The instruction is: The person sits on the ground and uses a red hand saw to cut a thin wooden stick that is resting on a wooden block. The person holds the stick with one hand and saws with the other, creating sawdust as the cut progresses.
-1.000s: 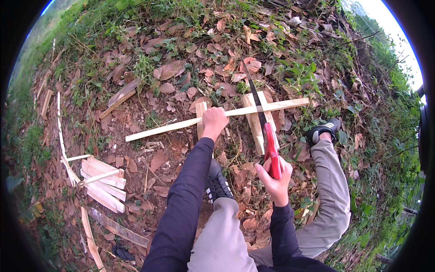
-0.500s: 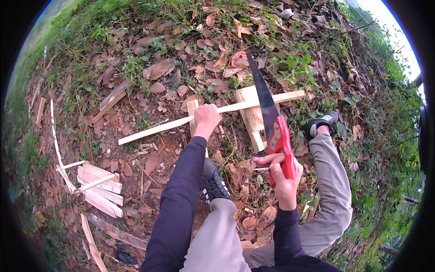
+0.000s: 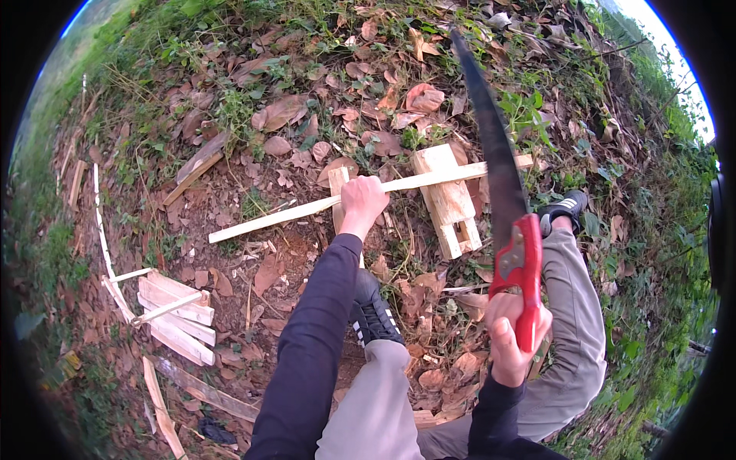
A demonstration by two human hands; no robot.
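My left hand [image 3: 363, 202] is closed around a long pale wooden strip [image 3: 276, 221]. The strip lies slantwise across a small wooden piece [image 3: 338, 182] under my hand and a thick notched wooden block [image 3: 446, 201] to the right. In my right hand [image 3: 512, 337] is a handsaw [image 3: 502, 169] with a red handle and a dark toothed blade. Its blade points up and away, passing in the picture over the strip near its right end; whether the two touch I cannot tell.
Several pale boards [image 3: 178, 313] are piled at the left beside a thin white stick [image 3: 100, 222]. A weathered plank [image 3: 195, 170] lies farther off, another [image 3: 203, 392] nearer. Dry leaves and green plants cover the ground. My shoes [image 3: 374, 310] are on either side of the notched block's near end.
My right hand has moved right and a little nearer with the saw, bringing the blade from over the block toward the strip's right end. My left hand keeps its hold.
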